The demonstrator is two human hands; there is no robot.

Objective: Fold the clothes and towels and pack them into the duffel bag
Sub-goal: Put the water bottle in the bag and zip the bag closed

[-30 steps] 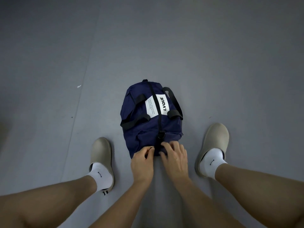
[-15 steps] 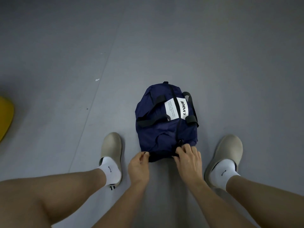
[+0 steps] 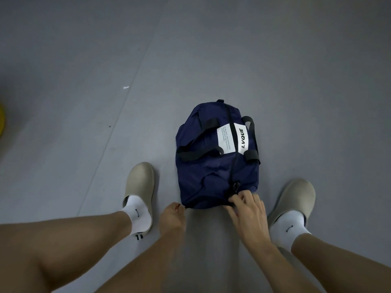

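Fingers (image 3: pixel 243 198) of the right hand (image 3: pixel 248 214), item one: we log them curled and drawn together, clamped on the near end of the duffel bag (image 3: pixel 211 170), just below its black zip pull (image 3: pixel 236 185).

Item two, fingertips (image 3: pixel 176 208) of the left hand (image 3: pixel 171 217): bunched together, pinching the corner at the bag's 7 o'clock. This hand is blurred, so we enter no finer detail.

Item three, the duffel bag: navy, lying on the grey floor (image 3: pixel 296 81) near the middle of the view. Its long axis runs 12 to 6, with both hands at its 6 o'clock end. We see the zip (image 3: pixel 229 117) running along the top, closed as far as it shows. A white label (image 3: pixel 226 140) reading LVQUE sits in two halves either side of the zip. Black handles (image 3: pixel 196 154) lie slack on each side.

Item four, footwear: beige left shoe (image 3: pixel 140 180) at the bag's 8 o'clock and beige right shoe (image 3: pixel 296 199) at its 4 o'clock, both apart from it, worn with white socks (image 3: pixel 135 206). Bare legs (image 3: pixel 63 240) enter from 6 o'clock.

Item five: a small white scrap (image 3: pixel 126 87) on the floor at the bag's 10 o'clock, well apart.

Item six: a yellow object (image 3: pixel 1 119), cut off at the view's 9 o'clock edge. We cannot tell what it is.
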